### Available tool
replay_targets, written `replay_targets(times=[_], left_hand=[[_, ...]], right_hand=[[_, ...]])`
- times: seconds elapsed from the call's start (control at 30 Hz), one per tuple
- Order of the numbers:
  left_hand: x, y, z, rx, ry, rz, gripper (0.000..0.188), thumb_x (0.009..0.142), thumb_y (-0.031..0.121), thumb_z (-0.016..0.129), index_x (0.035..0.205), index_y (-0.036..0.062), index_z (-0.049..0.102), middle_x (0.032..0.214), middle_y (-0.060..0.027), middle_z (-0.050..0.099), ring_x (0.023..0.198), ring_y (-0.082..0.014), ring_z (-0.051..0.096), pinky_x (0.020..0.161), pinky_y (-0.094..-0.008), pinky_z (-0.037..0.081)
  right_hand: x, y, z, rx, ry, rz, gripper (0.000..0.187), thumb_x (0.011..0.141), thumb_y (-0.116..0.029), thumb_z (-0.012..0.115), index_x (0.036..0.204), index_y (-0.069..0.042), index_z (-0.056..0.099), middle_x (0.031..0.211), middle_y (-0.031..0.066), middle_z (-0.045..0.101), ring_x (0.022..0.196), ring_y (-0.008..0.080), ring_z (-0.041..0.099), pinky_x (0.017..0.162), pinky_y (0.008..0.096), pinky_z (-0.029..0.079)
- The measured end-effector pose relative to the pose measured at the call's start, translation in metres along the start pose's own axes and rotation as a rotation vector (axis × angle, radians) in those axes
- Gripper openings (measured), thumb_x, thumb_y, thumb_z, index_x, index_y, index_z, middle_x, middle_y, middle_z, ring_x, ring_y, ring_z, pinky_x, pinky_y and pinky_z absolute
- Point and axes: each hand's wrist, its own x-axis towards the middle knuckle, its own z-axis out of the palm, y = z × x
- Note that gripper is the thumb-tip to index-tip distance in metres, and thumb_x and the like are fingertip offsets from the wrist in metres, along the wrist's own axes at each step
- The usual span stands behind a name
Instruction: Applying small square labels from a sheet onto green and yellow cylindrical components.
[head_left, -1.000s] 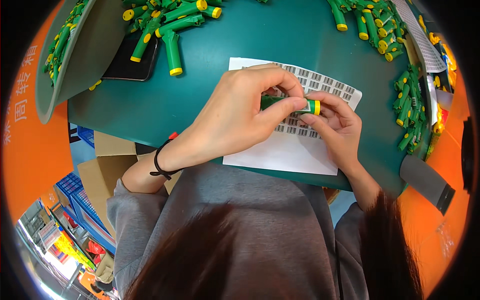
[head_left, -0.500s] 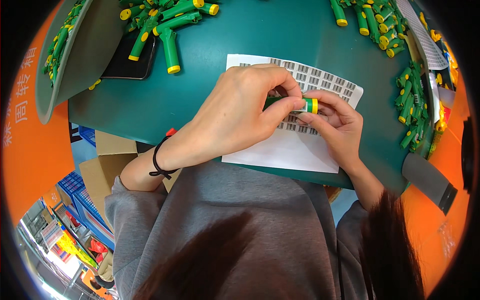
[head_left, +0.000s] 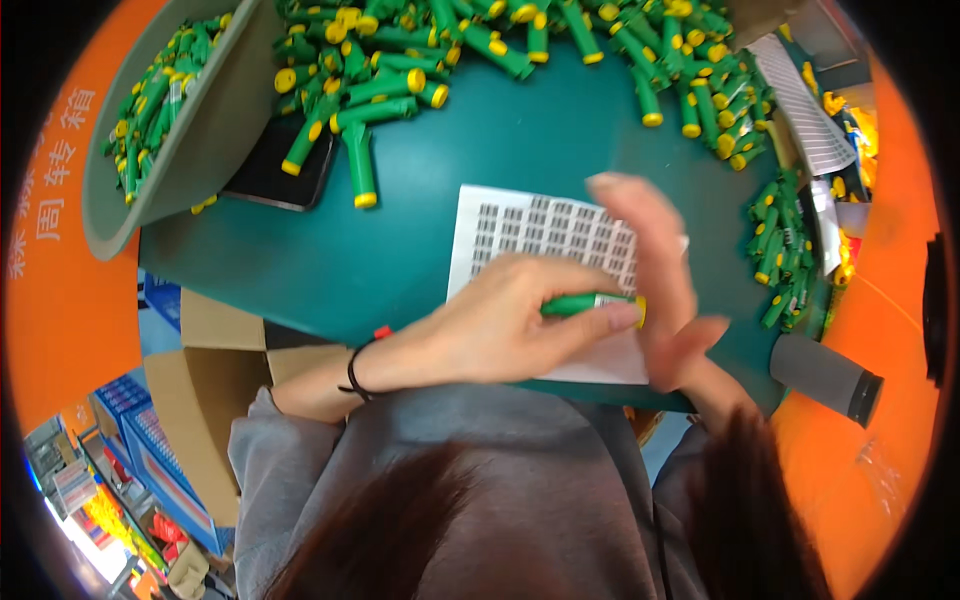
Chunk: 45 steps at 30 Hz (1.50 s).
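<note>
My left hand [head_left: 495,320] is closed around a small green plastic part with a yellow end cap [head_left: 572,304], thumb along its side. A white label with fine dark print shows on the part near the yellow end. Just right of that end, my right hand [head_left: 655,275] is raised with fingers stretched out and thumb apart, holding nothing visible; it is smeared by motion. Beneath both hands lies a white sheet of barcode stickers [head_left: 540,228] on the green tabletop [head_left: 420,240]. My hands cover its lower middle and right side.
A loose pile of green-and-yellow parts [head_left: 400,85] spreads along the far side, with another cluster [head_left: 785,245] at the right. A grey tub [head_left: 215,130] of parts leans at the left beside a black flat device [head_left: 290,165]. A dark grey cylinder [head_left: 825,378] lies right; a cardboard box [head_left: 195,410] stands lower left.
My right hand has come off the part's yellow end and opened out. The left hand still grips the part. The whole view has shifted, showing more of the far pile.
</note>
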Motion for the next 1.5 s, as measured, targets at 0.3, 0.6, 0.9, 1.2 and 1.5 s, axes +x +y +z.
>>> replay_targets(times=[0.3,0.6,0.9,1.2,1.5], left_hand=[[-0.022,0.024,-0.034,-0.514,-0.279,-0.440,0.032,0.106,0.028,0.055,0.113,-0.0005,0.068,0.085,-0.0006,0.059,0.073,-0.0054,0.049,0.062,-0.0234,0.040],[-0.047,0.066,-0.237,1.159,1.029,0.288,0.036,0.103,0.021,0.056,0.133,0.0011,0.060,0.120,-0.0143,0.066,0.111,-0.0229,0.060,0.098,-0.0340,0.045],[0.005,-0.011,-0.066,0.809,0.281,0.259,0.025,0.084,0.016,0.078,0.107,0.0083,0.074,0.102,-0.0075,0.068,0.090,-0.0247,0.065,0.072,-0.0342,0.055],[0.013,-0.060,-0.052,0.831,0.303,0.403,0.016,0.080,0.008,0.077,0.095,0.0068,0.073,0.096,-0.0031,0.069,0.083,-0.0224,0.067,0.067,-0.0330,0.056],[0.006,-0.025,-0.029,0.130,0.271,-0.046,0.009,0.086,0.008,0.076,0.092,0.0017,0.072,0.092,-0.0060,0.072,0.078,-0.0115,0.064,0.064,-0.0246,0.049]], right_hand=[[0.028,-0.018,0.044,0.230,-0.138,-0.138,0.099,0.097,-0.073,0.006,0.147,0.008,0.033,0.130,0.0286,0.055,0.127,0.0383,0.052,0.115,0.0531,0.028],[0.086,0.069,-0.083,-1.010,0.069,0.553,0.036,0.090,-0.032,0.075,0.104,0.000,0.066,0.084,0.0098,0.070,0.073,0.0204,0.066,0.069,0.0323,0.054],[0.038,0.026,-0.066,-0.695,0.253,0.384,0.022,0.089,-0.008,0.073,0.109,-0.001,0.070,0.108,0.0100,0.067,0.081,0.0181,0.068,0.077,0.0294,0.054],[-0.055,0.024,-0.002,0.373,0.076,0.491,0.034,0.083,0.016,0.067,0.115,0.004,0.064,0.127,0.0155,0.057,0.120,0.0226,0.057,0.103,0.0365,0.049],[-0.051,0.030,0.001,0.427,0.165,0.561,0.037,0.086,0.011,0.070,0.121,0.006,0.059,0.120,0.0127,0.061,0.112,0.0211,0.062,0.098,0.0341,0.053]])
